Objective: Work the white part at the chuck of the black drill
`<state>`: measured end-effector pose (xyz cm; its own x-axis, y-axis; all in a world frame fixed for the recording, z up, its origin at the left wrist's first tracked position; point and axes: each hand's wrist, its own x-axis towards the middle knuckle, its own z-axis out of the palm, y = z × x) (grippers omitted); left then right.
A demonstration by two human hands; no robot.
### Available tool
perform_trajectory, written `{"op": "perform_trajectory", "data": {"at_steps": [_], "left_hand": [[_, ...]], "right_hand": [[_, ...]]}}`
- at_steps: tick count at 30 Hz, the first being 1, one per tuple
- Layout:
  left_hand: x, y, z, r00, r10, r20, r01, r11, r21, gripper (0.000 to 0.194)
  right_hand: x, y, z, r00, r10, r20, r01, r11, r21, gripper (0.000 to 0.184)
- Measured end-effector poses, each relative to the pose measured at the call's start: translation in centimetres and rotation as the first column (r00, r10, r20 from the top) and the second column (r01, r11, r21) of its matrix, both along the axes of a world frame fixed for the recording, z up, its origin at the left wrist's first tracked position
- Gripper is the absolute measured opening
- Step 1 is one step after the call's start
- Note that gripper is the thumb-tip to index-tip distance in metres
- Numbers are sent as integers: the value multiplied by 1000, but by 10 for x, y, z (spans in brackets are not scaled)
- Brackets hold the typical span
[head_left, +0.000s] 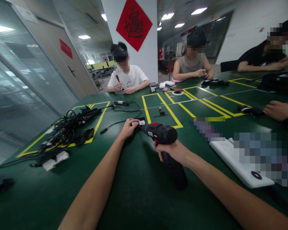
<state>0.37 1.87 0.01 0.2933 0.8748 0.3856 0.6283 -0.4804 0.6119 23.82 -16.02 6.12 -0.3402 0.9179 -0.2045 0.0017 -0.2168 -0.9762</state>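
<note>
My right hand is wrapped round the grip of a black cordless electric screwdriver with red trim, its nose pointing left. Its tip meets a small black-and-white part on the green table. My left hand pinches that part from the left, fingers closed on it. A black cable runs left from the part along the table.
A heap of black cables and adapters lies at left inside yellow tape lines, with a white box nearer me. A white flat device lies at right. Three people sit along the far edge; another person's hand rests at right.
</note>
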Motion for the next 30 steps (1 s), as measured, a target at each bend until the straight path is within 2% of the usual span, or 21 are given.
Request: {"op": "perform_trajectory", "data": {"at_steps": [8,14,30], "left_hand": [[-1,3,-1,1000,-5,-7,5,1000,1,33],[-1,2,-1,1000,-15,5,15,1000,11,34],[-4,7,-4,999,-6,33,7,1000,-28,36]], "right_hand": [[2,-1,2,1000,6,-6,-6,1000,18,6],[1,0,1,998,-12,-57,13,1000,15,13],[-4,4,5,997,-15,78,14,1000,15,12]]}}
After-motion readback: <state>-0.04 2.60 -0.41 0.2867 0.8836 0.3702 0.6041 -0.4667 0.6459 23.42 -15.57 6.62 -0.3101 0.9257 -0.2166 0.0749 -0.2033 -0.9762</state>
